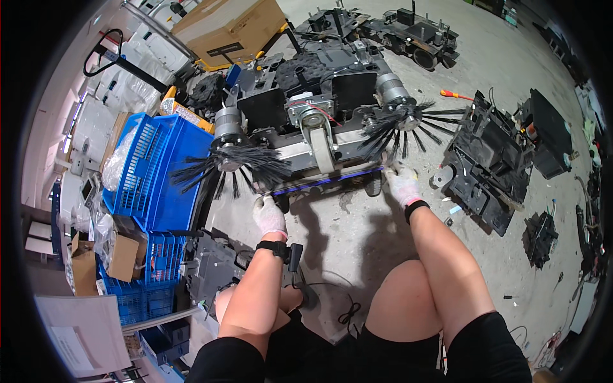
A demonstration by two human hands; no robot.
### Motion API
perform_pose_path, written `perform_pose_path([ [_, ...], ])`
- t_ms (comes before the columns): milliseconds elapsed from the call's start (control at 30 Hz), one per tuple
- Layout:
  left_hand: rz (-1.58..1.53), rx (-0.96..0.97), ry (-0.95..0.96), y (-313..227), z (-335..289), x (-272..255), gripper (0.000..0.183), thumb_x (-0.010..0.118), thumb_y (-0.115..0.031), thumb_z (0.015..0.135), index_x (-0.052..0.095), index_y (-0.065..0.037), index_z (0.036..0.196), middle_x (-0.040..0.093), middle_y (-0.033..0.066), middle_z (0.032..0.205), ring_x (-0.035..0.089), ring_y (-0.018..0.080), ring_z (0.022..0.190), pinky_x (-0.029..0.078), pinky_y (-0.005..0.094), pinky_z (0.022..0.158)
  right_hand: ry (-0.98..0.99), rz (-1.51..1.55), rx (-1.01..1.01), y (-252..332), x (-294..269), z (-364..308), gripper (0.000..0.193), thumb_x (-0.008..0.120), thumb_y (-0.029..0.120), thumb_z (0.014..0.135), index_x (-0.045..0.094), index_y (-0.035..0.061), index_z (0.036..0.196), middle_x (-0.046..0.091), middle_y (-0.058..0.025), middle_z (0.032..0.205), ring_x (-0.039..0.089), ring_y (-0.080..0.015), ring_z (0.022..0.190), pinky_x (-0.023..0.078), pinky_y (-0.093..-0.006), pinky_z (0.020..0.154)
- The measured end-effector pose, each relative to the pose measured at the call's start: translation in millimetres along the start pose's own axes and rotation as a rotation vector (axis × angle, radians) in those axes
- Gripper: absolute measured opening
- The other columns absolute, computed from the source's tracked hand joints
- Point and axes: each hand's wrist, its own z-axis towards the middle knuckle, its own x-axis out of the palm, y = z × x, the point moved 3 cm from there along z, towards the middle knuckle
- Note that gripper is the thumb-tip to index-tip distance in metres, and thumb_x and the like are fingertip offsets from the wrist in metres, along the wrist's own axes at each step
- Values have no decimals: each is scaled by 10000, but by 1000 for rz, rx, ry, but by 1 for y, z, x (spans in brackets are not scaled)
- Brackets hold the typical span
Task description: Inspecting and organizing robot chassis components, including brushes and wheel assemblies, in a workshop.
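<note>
In front of me stands a machine chassis [313, 153] with a caster wheel [321, 150] at its middle. A round brush with black bristles [230, 158] hangs at its left corner, and a second bristle brush [408, 118] at its right. Below the caster runs a long narrow strip with a blue edge [329, 181]. My left hand [270, 216], in a white glove, is closed at the strip's left end. At the right end, my gloved right hand [402, 184] is closed on it too. The fingertips of both hands are partly hidden.
Blue plastic crates [175, 172] stand to the left, with a cardboard box [230, 29] behind. Black dismantled machine parts [488, 159] lie on the floor at right, near an orange screwdriver [456, 96]. Another wheeled chassis [415, 38] is at the back. A cable [349, 311] lies between my legs.
</note>
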Motion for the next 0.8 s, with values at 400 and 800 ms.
perform_pose_path([
  [400, -134, -66, 117, 30, 19, -3, 221, 467, -212, 976, 627, -60, 969, 611, 20, 802, 553, 124, 651, 430, 285, 567, 241, 622, 335, -63, 5, -17, 217, 543, 192, 989, 577, 33, 1134, 650, -85, 864, 598, -177, 629, 523, -357, 567],
  [800, 416, 378, 9, 8, 34, 2, 777, 721, -272, 849, 326, 78, 1419, 567, 248, 1293, 540, 354, 1212, 404, 403, 1029, -167, -149, 454, -306, -103, -104, 398, 558, 327, 917, 637, 30, 1170, 675, -233, 1095, 637, -400, 1053, 499, -437, 890],
])
